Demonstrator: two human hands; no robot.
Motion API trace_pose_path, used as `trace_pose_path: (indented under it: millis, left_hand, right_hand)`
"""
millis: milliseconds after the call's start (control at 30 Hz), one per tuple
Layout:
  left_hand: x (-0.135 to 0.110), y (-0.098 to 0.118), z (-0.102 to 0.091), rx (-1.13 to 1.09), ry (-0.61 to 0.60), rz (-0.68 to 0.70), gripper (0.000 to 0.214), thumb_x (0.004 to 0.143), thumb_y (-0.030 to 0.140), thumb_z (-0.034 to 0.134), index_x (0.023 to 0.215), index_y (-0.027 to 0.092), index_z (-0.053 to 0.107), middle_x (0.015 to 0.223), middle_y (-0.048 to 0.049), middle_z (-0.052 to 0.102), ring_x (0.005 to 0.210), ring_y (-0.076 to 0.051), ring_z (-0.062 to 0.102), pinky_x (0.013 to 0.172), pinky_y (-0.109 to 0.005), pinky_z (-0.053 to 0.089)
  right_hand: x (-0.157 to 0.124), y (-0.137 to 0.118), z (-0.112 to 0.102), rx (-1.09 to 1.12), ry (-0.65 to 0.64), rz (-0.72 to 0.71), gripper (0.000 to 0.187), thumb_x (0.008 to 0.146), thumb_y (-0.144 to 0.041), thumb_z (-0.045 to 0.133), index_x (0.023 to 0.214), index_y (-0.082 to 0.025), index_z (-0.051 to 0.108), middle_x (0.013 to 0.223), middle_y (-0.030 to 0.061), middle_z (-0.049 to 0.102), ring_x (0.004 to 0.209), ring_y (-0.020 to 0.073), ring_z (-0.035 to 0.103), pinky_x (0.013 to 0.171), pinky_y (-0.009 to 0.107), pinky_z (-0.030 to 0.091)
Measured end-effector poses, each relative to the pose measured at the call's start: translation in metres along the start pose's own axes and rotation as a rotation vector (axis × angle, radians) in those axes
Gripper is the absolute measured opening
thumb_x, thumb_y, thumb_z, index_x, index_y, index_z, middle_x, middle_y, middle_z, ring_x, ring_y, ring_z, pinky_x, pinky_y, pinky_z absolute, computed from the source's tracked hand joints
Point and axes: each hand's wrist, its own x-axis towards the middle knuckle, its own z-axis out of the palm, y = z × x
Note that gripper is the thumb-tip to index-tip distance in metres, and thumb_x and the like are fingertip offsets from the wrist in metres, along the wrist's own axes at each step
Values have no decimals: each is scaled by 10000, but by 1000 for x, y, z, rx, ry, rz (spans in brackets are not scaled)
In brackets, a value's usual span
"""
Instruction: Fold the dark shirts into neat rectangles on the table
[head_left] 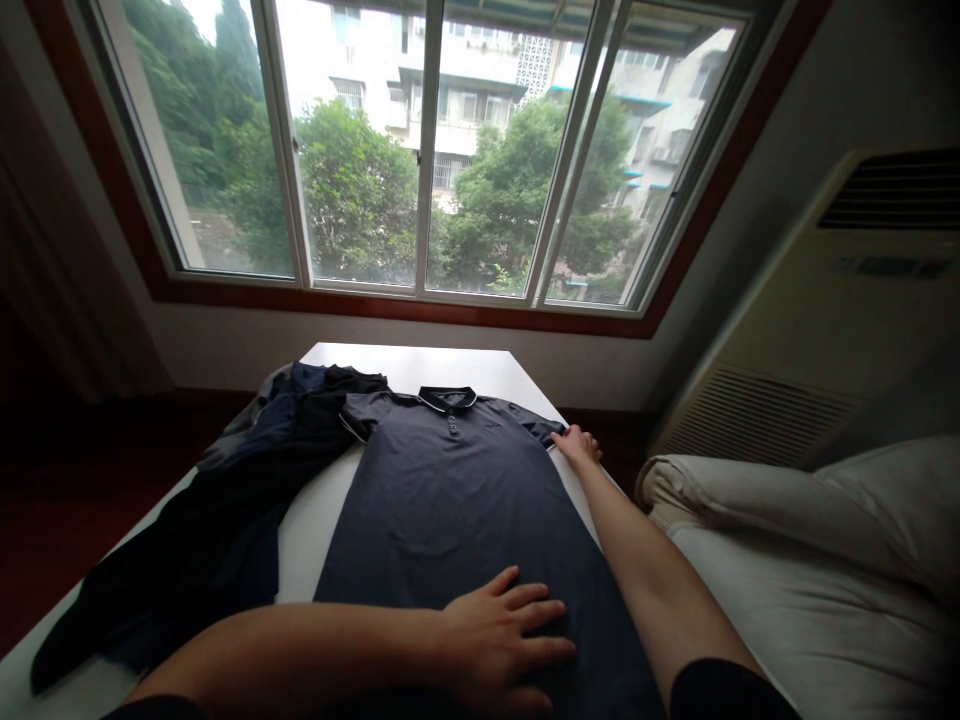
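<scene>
A dark grey polo shirt (457, 490) lies spread out face up, its black, white-edged collar pointing toward the window. My left hand (502, 640) rests flat on the lower part of the shirt, fingers spread. Farther off, my right hand (577, 445) pinches the edge of the sleeve on the right side, at the table's right edge. The shirt's bottom hem is hidden behind my left forearm and below the view.
The white table (450, 362) carries a heap of dark clothes (225, 490) along its left side. At the right stand a pale sofa (810, 540) and a floor-standing air conditioner (825, 310). A wide window (427, 150) is beyond the table.
</scene>
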Motion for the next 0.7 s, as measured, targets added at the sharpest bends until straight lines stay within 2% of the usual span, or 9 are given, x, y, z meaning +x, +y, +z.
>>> trace_pose_path:
  millis: [100, 167, 267, 433, 600, 700]
  left_hand:
    - [1, -2, 2, -35, 7, 1, 671, 1066, 587, 413, 1621, 209, 392, 1709, -157, 313, 1586, -374, 263, 1259, -666, 211]
    - [0, -3, 3, -48, 6, 1, 667, 1066, 580, 419, 1615, 202, 403, 1705, -168, 318, 1583, -384, 265, 1254, -678, 209]
    - [0, -5, 3, -59, 8, 2, 665, 1064, 579, 419, 1613, 203, 408, 1704, -172, 320, 1582, -387, 265, 1252, -679, 209]
    - [-1, -8, 3, -61, 15, 6, 669, 1053, 577, 447, 1615, 217, 408, 1701, -156, 333, 1577, -382, 283, 1257, -655, 221]
    - [0, -9, 4, -75, 14, 2, 663, 1052, 573, 443, 1604, 207, 418, 1693, -167, 345, 1575, -387, 283, 1256, -665, 207]
    - [-1, -10, 7, -87, 29, 13, 660, 1055, 584, 428, 1602, 215, 419, 1695, -159, 343, 1576, -384, 281, 1257, -665, 204]
  right_hand:
    - [0, -16, 3, -33, -33, -96, 377, 892, -425, 623, 1192, -231, 745, 1328, 193, 625, 1284, 380, 558, 1047, 511, 422]
    - [-2, -29, 5, -37, -26, -139, 362, 883, -361, 610, 1190, -226, 748, 1331, 181, 641, 1275, 363, 573, 1041, 473, 440]
    - [1, -44, 1, 78, -17, -126, 381, 905, -313, 561, 1237, -211, 717, 1267, 169, 698, 1195, 324, 639, 983, 404, 487]
    - [23, -46, -17, 198, 6, -52, 488, 952, -296, 457, 1385, -148, 623, 1248, 214, 714, 1105, 327, 700, 908, 398, 534]
    - [25, -43, -20, 219, -22, -58, 371, 872, -279, 558, 1184, -170, 728, 1100, 181, 760, 987, 323, 729, 842, 394, 560]
    - [21, -57, -23, 238, 21, -90, 341, 905, -310, 554, 1186, -198, 713, 1124, 155, 758, 1011, 298, 714, 849, 363, 549]
